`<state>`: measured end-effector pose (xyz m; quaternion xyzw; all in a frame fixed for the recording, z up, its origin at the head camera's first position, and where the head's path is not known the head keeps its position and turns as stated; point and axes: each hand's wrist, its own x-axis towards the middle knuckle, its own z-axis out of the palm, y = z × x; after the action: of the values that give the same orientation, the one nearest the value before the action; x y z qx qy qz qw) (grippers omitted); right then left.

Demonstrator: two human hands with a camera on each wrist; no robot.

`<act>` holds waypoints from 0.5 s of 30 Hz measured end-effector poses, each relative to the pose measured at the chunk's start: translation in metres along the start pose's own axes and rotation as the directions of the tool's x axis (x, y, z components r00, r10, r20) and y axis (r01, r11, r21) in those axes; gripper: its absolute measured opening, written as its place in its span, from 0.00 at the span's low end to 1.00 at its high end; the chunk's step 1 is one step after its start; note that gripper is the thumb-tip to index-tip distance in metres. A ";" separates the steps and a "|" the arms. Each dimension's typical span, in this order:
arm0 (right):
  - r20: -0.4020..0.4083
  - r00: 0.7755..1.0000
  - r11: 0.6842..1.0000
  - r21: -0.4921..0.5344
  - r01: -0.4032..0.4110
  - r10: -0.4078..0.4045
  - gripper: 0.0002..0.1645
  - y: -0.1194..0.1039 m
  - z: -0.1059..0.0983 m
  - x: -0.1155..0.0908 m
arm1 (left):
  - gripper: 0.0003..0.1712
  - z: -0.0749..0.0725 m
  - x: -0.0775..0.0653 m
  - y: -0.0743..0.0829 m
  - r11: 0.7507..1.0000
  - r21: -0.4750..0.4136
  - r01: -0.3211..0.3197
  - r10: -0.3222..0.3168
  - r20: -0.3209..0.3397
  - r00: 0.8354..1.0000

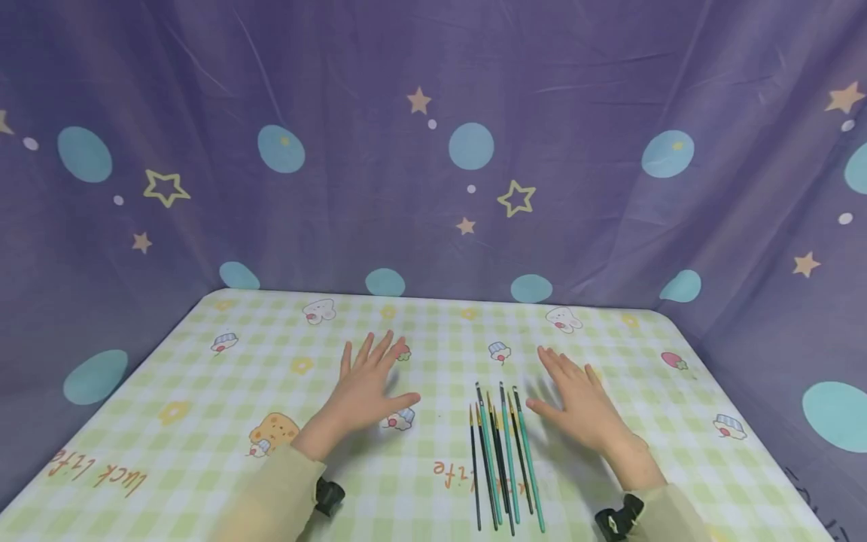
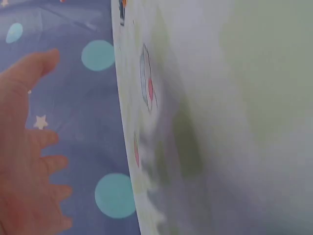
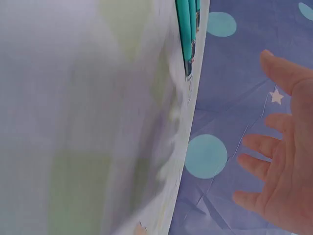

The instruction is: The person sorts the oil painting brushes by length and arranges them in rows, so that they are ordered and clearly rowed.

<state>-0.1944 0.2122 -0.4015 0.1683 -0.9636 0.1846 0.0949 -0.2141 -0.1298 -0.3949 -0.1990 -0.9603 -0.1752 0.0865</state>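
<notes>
A loose bunch of thin paintbrushes (image 1: 505, 459), some with teal handles and some with black, lies side by side on the checked tablecloth, bristles pointing away from me. My left hand (image 1: 366, 391) hovers over the cloth left of the brushes, fingers spread and holding nothing. Just right of the bunch, my right hand (image 1: 579, 403) is held above the cloth with its fingers extended, its thumb nearest the brushes but apart from them. In the right wrist view, teal handles (image 3: 185, 29) show at the top edge. Both palms look bare in the wrist views.
The green-and-white checked tablecloth (image 1: 223, 391) carries printed cupcakes, rabbits and lettering. A purple curtain (image 1: 379, 188) with stars and blue dots hangs behind the table and along both sides. Dark bands (image 1: 330, 497) sit at the wrists.
</notes>
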 end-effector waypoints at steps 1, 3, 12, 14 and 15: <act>-0.003 1.000 1.000 0.009 0.001 -0.001 0.48 -0.001 0.001 0.000 | 0.49 0.001 0.000 0.002 1.000 -0.015 -0.003 0.003 -0.003 1.000; -0.004 1.000 0.999 0.035 -0.001 0.001 0.47 -0.004 0.002 -0.001 | 0.49 0.004 0.000 0.007 0.999 -0.043 -0.008 0.008 -0.011 1.000; 0.059 0.997 0.989 0.136 -0.056 0.048 0.42 -0.013 0.008 -0.003 | 0.42 0.016 0.002 0.029 0.996 -0.086 0.002 -0.005 -0.038 0.999; 0.071 0.995 0.986 0.149 -0.074 0.064 0.41 -0.015 0.009 -0.002 | 0.38 0.019 0.002 0.033 0.994 -0.112 0.007 -0.012 -0.041 0.999; 0.078 0.994 0.984 0.160 -0.085 0.073 0.40 -0.015 0.009 -0.002 | 0.36 0.020 0.001 0.035 0.992 -0.127 0.012 -0.017 -0.041 0.999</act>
<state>-0.1885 0.1958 -0.4052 0.1437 -0.9540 0.2602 0.0388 -0.2030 -0.0921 -0.4026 -0.1934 -0.9466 -0.2407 0.0924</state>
